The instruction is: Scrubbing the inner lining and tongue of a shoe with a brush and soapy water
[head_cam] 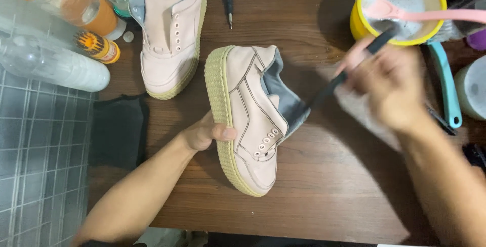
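the pale pink shoe [250, 120] lies tipped on its side at mid-frame on the brown table [329, 186]. the left hand [205, 134] clamps its ribbed sole; the blurred right hand [387, 87] grips a dark brush [336, 82] at the heel. probably best: steady hold, short strokes.
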